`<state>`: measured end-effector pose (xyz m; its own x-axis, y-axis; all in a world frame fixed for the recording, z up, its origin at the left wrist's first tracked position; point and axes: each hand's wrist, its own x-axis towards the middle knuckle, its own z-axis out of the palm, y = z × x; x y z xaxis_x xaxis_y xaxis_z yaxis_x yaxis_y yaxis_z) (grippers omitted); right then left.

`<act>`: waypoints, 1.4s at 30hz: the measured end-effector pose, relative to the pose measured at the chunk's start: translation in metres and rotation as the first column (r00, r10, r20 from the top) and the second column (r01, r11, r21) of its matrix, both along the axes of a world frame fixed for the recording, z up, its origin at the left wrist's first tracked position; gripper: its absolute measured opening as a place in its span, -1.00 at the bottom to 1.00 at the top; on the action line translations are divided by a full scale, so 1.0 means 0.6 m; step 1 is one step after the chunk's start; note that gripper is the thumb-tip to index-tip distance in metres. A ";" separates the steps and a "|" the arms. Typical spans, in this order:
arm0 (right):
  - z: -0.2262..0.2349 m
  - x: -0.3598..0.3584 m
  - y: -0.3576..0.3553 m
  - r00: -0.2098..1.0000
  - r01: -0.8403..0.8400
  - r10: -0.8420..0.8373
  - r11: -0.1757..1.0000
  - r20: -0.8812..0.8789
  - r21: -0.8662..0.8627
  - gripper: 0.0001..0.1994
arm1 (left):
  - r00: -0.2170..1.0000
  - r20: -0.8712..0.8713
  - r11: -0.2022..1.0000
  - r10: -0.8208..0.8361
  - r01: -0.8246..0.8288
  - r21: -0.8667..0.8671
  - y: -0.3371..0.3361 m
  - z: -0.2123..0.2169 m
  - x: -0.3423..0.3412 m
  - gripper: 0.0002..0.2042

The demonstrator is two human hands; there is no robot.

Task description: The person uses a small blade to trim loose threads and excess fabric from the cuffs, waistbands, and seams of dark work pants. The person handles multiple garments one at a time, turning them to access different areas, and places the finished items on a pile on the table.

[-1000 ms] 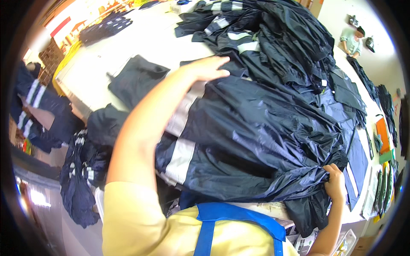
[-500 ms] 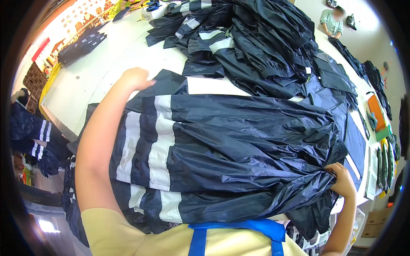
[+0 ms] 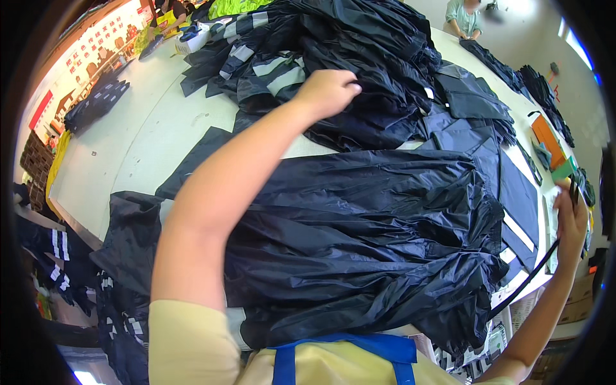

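Note:
Dark rain trousers (image 3: pixel 359 224) lie spread in front of me, the crinkled waist end at the right. A pale strip (image 3: pixel 236 327) shows near their lower left end. Raised over the near side of a heap of dark garments (image 3: pixel 378 38), my left hand (image 3: pixel 330 93) has its fingers curled closed; whether anything is in them is hidden. At the far right, my right hand (image 3: pixel 571 218) is closed round a black strap (image 3: pixel 529 279). The strap runs down from that hand to the waist end of the trousers, and its upper end sticks up above the fingers.
Folded dark pieces (image 3: pixel 475 96) lie right of the heap on the white table (image 3: pixel 154 128). An orange box (image 3: pixel 548 142) stands at the right edge. More dark garments with pale stripes (image 3: pixel 48 250) hang low at left. Another person (image 3: pixel 463 18) works at the far right.
My left hand has swung right, from the trousers' left end to over the heap. My right hand has left the bunched waist and risen to the right with the strap.

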<state>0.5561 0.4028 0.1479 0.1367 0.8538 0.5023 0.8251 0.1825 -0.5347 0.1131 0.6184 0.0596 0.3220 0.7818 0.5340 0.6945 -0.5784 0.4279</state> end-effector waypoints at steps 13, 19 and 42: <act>-0.065 -0.394 0.057 0.557 -0.825 0.829 0.560 0.060 -0.075 -0.54 | 0.658 0.752 0.814 -0.038 0.457 -0.358 -0.424 0.059 -0.070 -0.83; -0.060 -0.346 0.061 0.392 -0.900 0.858 0.284 -0.331 -0.330 -0.85 | 0.607 0.791 0.686 0.078 0.543 -0.484 -0.423 0.056 -0.091 -0.74; -0.087 -0.310 0.053 0.589 -0.807 0.719 0.494 -0.370 -0.325 -0.69 | 0.659 0.745 0.419 0.104 0.650 -0.634 -0.373 0.034 0.034 -0.79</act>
<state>0.3702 0.4346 0.0960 -0.6337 0.7658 0.1095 0.3660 0.4214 -0.8297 0.1336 0.3949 0.0799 0.5186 0.8427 -0.1445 -0.0798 0.2160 0.9731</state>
